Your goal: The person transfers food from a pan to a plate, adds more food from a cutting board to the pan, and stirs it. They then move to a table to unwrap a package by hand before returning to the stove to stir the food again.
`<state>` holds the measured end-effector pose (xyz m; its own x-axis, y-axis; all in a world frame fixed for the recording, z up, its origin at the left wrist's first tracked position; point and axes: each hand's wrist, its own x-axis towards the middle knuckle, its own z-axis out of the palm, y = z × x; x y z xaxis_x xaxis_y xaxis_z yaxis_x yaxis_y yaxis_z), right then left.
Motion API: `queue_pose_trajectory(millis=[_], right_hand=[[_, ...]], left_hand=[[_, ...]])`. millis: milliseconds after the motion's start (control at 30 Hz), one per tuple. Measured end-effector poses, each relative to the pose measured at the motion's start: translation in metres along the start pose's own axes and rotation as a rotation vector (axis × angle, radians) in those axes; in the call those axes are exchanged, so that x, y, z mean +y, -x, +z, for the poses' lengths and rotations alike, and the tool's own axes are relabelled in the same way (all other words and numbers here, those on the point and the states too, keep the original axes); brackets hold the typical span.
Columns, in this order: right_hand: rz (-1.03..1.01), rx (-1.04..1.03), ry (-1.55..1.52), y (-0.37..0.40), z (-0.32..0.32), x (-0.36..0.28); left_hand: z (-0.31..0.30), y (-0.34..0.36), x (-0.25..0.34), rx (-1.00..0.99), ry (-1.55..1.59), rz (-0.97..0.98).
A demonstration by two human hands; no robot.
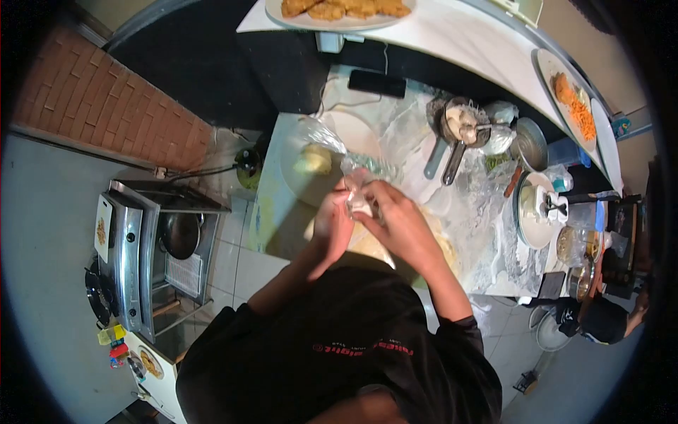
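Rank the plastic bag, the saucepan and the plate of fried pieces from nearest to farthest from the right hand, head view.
1. plastic bag, in the right hand.
2. saucepan, beyond it, rightward.
3. plate of fried pieces, far counter.

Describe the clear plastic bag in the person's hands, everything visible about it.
The clear plastic bag is thin, shiny, see-through film, crinkled all over. Both hands grip it: the left hand on its left side and the right hand on its right, with the fingers closed over its lower part. Something pale shows through the film, too small to identify. The loose upper end sticks up from the hands. The bag is held above the table, just below a white plate.
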<state>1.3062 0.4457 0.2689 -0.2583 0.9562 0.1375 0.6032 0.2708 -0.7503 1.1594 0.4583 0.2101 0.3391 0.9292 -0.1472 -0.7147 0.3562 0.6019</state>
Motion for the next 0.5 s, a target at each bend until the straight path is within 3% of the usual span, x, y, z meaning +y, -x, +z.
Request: queue_pose_trajectory(millis=[200,400,500], right_hand=[[0.084,-0.126,0.021,0.001,0.005,0.008],[0.194,-0.028,0.055,0.005,0.020,0.028],[0.215,0.025,0.057,0.009,0.020,0.035]], left_hand=[[-0.005,0.000,-0.018,0.035,-0.048,0.020],[-0.025,-0.008,-0.034,0.090,0.004,0.028],[-0.024,-0.007,-0.028,0.079,0.026,-0.069]])
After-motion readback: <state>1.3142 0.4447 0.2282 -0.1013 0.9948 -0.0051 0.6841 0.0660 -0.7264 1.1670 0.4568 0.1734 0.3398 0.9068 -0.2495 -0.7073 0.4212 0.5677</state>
